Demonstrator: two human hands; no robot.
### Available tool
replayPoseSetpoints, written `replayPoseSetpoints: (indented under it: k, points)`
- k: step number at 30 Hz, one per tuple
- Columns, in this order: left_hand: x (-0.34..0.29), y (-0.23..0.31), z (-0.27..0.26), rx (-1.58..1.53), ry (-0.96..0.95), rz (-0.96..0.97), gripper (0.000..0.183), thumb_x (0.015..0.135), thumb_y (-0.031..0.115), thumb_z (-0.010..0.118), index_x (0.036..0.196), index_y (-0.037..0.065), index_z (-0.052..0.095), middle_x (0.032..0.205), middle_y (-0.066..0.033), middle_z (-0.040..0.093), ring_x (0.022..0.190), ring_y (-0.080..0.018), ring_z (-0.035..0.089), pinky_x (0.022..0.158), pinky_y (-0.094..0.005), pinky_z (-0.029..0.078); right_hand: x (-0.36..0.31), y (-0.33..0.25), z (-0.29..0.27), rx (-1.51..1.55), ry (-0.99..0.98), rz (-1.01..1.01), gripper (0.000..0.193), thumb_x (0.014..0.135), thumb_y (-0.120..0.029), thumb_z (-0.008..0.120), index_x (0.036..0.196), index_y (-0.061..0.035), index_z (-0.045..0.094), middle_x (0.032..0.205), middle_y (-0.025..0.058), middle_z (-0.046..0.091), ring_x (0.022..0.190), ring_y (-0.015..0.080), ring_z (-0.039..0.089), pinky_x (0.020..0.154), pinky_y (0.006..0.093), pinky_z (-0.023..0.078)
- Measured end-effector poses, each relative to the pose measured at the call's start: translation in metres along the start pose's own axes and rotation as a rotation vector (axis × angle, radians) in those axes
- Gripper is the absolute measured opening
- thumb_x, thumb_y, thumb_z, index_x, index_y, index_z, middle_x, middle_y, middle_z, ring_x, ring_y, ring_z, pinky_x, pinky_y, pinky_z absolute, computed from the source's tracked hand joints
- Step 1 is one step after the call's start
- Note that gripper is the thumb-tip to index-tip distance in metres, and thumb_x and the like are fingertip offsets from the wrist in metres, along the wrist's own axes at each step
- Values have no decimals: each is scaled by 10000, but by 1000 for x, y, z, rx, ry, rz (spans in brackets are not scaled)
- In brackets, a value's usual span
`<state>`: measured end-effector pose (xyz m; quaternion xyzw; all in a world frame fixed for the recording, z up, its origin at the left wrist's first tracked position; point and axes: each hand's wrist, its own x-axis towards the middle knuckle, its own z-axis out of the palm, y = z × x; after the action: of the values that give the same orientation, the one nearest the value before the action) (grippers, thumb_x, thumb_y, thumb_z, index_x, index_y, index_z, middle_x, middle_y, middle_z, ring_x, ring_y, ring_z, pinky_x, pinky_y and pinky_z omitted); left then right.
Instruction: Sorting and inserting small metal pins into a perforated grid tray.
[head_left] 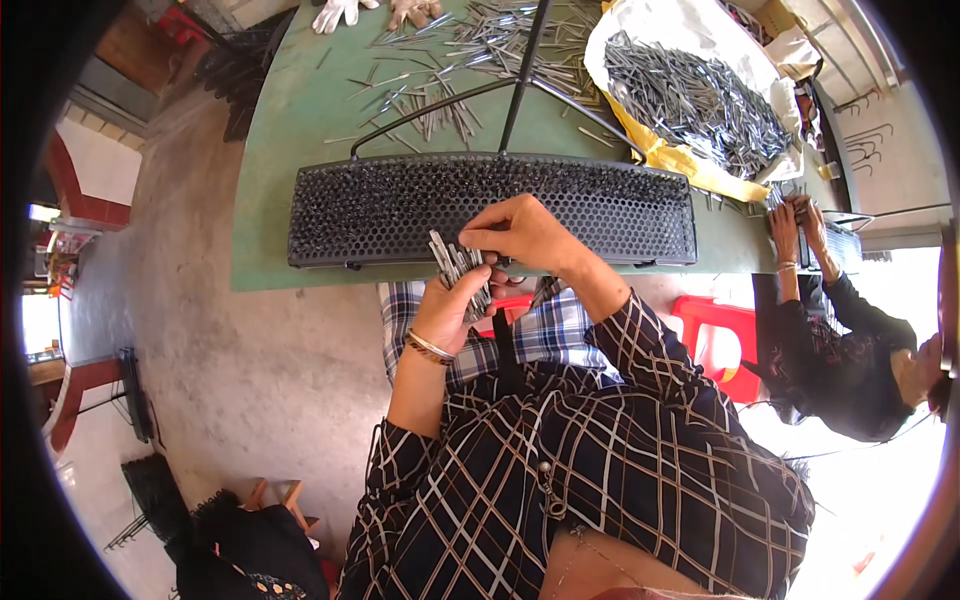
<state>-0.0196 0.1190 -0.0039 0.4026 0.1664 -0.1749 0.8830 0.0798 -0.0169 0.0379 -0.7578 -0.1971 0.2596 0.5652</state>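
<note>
Nearest the wearer, the left hand (pixel 447 308) has its grip clenched around a bundle of metal pins (pixel 460 270), their ends fanning toward 12 o'clock. Just beyond, the right hand (pixel 520 235) has its grip pinched at the top of that bundle, apparently on a single pin, though the fingertips hide it. Both hands hang over the near edge of a black perforated rack (pixel 380 210) lying across the green surface (pixel 290 130). At 12 o'clock loose pins (pixel 450 60) lie scattered; at 1 o'clock a sack of pins (pixel 690 95) lies open. At 3 o'clock another person's hands (pixel 797 225) work.
</note>
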Motion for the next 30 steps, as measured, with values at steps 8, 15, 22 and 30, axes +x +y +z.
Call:
replayPoseSetpoints:
  k: [8,15,22,30]
  points:
    - [3,-8,-4,117,43,52,236,855,144,599,1057,23,579,840,-68,629,703,-137,577,529,-245,442,5,-1,-6,165,300,1,213,843,-159,651,947,27,661,729,29,646,561,45,504,492,198,402]
    - [2,-10,-8,84,92,13,231,845,146,604,1045,32,584,822,-60,623,694,-131,571,525,-247,444,26,7,-4,-26,456,-231,201,863,-152,632,978,12,643,724,25,633,578,58,526,529,203,436]
    - [-1,-10,-7,59,91,-28,228,847,147,605,1045,34,590,817,-48,615,683,-123,559,520,-241,443,28,10,-1,-84,450,-304,183,861,-130,627,985,4,642,763,41,641,610,70,564,561,211,460]
    - [0,-14,-10,52,72,-21,210,860,165,595,1041,59,595,821,-26,633,696,-106,573,503,-225,430,28,6,-5,-161,366,-372,161,861,-94,610,981,8,647,827,66,649,648,101,598,597,232,488]
